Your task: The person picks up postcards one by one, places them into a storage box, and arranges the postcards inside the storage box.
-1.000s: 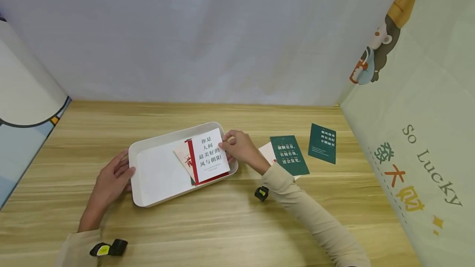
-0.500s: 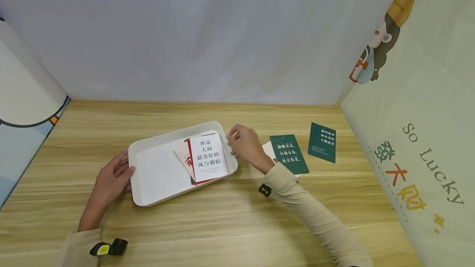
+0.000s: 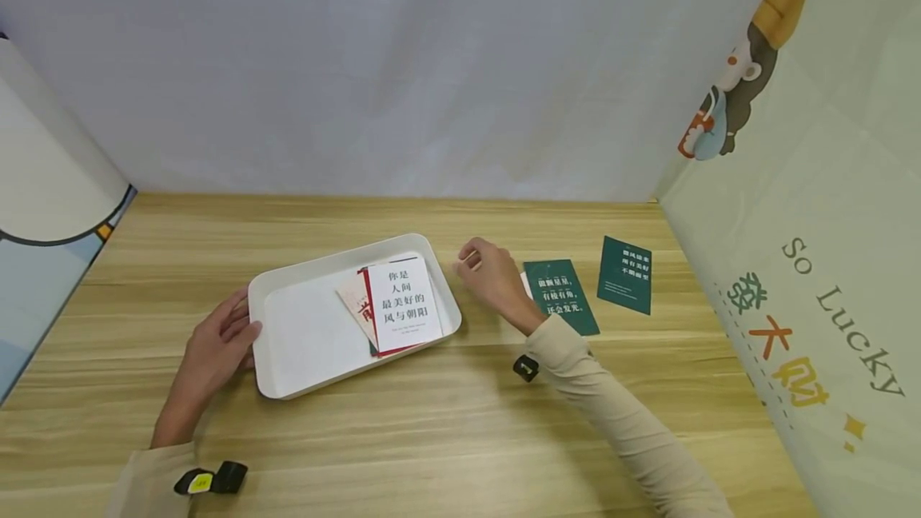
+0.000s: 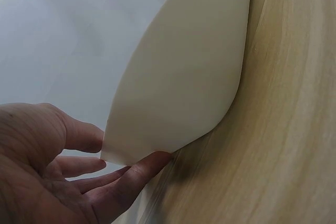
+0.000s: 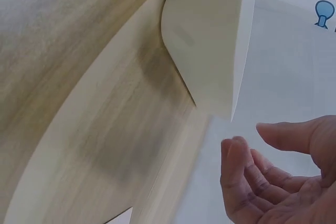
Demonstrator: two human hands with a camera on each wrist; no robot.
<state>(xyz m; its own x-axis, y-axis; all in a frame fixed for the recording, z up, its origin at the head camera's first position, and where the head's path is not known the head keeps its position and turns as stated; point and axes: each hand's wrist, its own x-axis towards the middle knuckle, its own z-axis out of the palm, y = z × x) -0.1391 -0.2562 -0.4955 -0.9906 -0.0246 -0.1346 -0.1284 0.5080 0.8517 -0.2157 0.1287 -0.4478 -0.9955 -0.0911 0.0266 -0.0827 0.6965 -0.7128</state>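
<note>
The white tray (image 3: 309, 334) sits slightly askew on the wooden table. My left hand (image 3: 216, 350) grips its left end; in the left wrist view the thumb is at the rim and a finger lies under the tray's wall (image 4: 178, 77). On the tray's right side, a white card (image 3: 406, 334) with dark Chinese characters tops an overlapping pile, where a pinkish card (image 3: 356, 302) and red and green edges peek out. Just right of the tray, my right hand (image 3: 496, 278) hovers with loosely bent fingers, holding nothing; the right wrist view shows thumb and fingertips apart.
Right of my right hand lies a green card (image 3: 564, 286) over a mostly covered white one (image 3: 527, 284). Farther right is a second green card (image 3: 626, 274). A pale curtain (image 3: 396, 78) rises behind the table, and a printed cloth (image 3: 827, 206) bounds the right side.
My right hand has let go of the white card, which settled on the pile in the tray, and has moved right, out past the rim. The left hand stays put.
</note>
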